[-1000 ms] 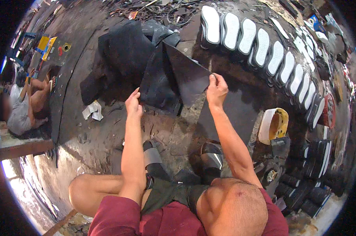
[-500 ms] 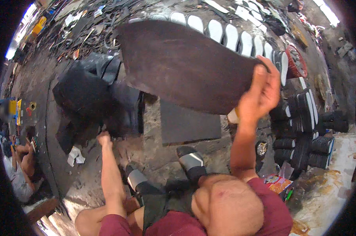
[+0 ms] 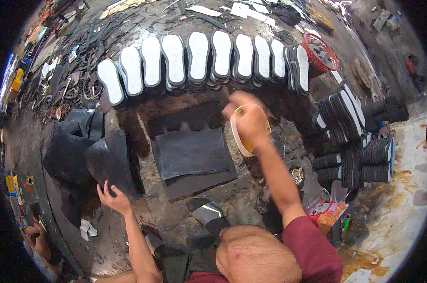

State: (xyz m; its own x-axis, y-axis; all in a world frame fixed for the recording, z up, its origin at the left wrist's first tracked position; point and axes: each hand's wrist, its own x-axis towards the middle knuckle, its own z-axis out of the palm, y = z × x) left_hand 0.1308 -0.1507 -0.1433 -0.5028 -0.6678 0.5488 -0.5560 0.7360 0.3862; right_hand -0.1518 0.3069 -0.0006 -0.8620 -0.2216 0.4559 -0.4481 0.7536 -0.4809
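Note:
My left hand [image 3: 115, 200] is open, its fingers spread beside the lower edge of a heap of black rubbery sheets [image 3: 69, 153]. Over a pale yellow, cream-rimmed container [image 3: 238, 141], my right hand [image 3: 250, 121] has its fingers curled and blurred. Whatever it grips is hidden. Between the hands, a black sheet [image 3: 190, 152] lies flat on a slightly larger dark board [image 3: 201, 187] on the ground. Beyond it stand stacks of sole-shaped pieces with white tops [image 3: 198, 56], set side by side in a curved row.
A red basket [image 3: 318, 54] stands at the far right end of the row. More stacked dark soles [image 3: 352, 162] are on the right, near a bowl of small bits [image 3: 297, 175] and a colourful box [image 3: 327, 217]. Scraps [image 3: 84, 59] litter the far left. Another person's hand [image 3: 36, 232] shows at lower left.
The black sheet that my right hand held up now lies on the board. My right hand has moved down and left to the yellow container. My left hand has opened beside the heap.

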